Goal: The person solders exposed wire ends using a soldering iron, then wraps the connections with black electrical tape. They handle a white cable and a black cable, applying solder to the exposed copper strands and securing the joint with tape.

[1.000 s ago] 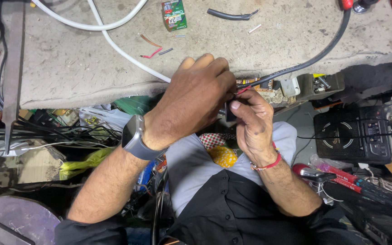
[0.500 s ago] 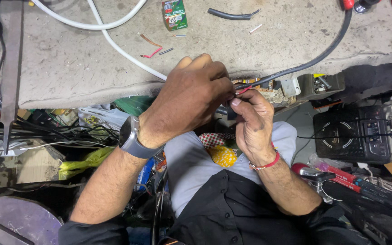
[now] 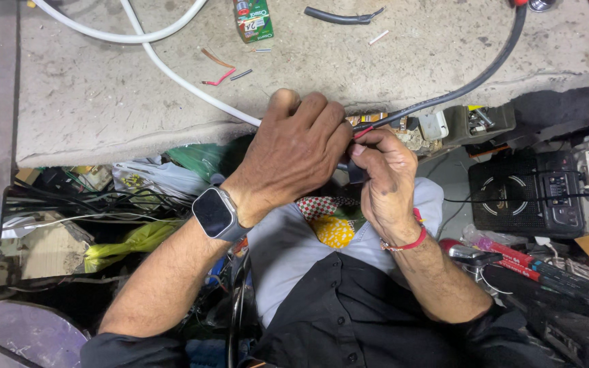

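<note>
Cable end pinched between both hands, workbench edge

Both hands meet at the front edge of the grey counter. The left hand, a smartwatch on its wrist, curls over the end of a black cable, where a bit of red wire shows. The right hand, wearing a red thread bracelet, pinches a small dark part beside it. A white cable crosses the counter, near a green box.
</note>
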{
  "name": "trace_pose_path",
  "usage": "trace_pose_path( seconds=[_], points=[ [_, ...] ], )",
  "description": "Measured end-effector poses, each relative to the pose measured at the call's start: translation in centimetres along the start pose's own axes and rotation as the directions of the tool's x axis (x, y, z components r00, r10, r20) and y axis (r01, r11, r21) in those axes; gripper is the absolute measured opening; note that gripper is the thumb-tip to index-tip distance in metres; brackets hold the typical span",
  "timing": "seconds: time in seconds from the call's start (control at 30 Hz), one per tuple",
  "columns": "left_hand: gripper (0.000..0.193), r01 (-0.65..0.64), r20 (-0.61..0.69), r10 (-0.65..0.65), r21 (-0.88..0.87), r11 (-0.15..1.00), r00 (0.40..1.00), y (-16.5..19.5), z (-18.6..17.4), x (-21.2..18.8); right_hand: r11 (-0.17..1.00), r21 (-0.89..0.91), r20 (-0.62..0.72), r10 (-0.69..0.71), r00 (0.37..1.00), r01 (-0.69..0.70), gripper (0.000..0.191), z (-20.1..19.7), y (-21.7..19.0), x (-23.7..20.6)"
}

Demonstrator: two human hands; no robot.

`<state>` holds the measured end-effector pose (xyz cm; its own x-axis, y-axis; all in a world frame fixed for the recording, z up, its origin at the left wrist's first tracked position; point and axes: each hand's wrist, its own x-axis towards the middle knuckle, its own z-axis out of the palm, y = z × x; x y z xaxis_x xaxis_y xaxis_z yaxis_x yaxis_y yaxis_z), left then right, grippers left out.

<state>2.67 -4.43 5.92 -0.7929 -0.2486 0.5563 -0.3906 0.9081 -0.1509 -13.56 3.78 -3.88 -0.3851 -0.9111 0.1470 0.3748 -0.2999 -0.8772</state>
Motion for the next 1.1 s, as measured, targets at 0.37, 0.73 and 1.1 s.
trace_pose_path(
  seconds=[0.37,0.73,1.1],
  points=[
    [0.014,-0.037,-0.039,0.038,0.021,0.999,0.999,-0.3,0.6,-0.9,0.955,0.180,0.036,0.234,0.972,-0.236,0.008,0.1,-1.2,-0.2],
    [0.025,-0.026,-0.145,0.014,-0.083,0.996,0.989,-0.1,0.9,-3.4,0.875,0.255,0.296,0.335,0.894,-0.412,0.047,-0.9,-4.2,-1.9],
    [0.024,0.028,-0.252,-0.053,-0.102,0.994,0.966,1.1,2.5,-3.6,0.991,-0.037,0.312,0.133,0.941,-0.128,0.042,-1.0,-5.5,-3.9]
  ],
)
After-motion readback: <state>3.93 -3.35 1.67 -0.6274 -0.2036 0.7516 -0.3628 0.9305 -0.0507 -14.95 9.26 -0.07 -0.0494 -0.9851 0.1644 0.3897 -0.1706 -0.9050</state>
